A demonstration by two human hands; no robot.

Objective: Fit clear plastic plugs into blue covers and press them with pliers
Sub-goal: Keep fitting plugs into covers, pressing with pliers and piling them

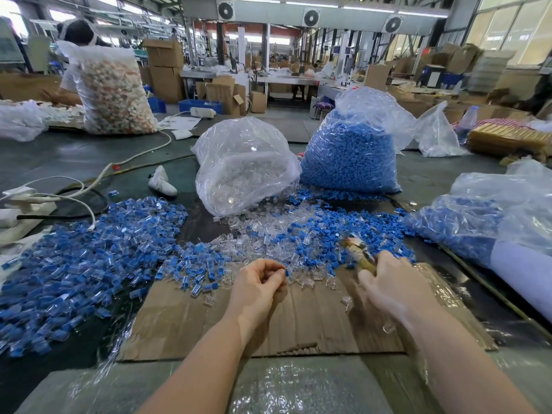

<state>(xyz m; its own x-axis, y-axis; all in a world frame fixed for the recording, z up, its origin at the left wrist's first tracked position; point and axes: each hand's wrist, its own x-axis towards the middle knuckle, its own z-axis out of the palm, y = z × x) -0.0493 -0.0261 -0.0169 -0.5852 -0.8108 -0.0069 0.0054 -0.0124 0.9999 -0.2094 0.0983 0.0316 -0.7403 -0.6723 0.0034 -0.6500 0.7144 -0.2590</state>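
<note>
My left hand hovers over the cardboard sheet and pinches a small blue cover at its fingertips. My right hand is blurred and grips the pliers, whose yellowish handles point up and away to the left. Loose clear plugs and blue covers lie mixed just beyond both hands. A broad heap of fitted blue-and-clear pieces spreads at the left.
Behind the loose parts stand a bag of clear plugs and a bag of blue covers. Another bag of blue parts lies at the right. White cables and a power strip sit far left. A person sits at the back left.
</note>
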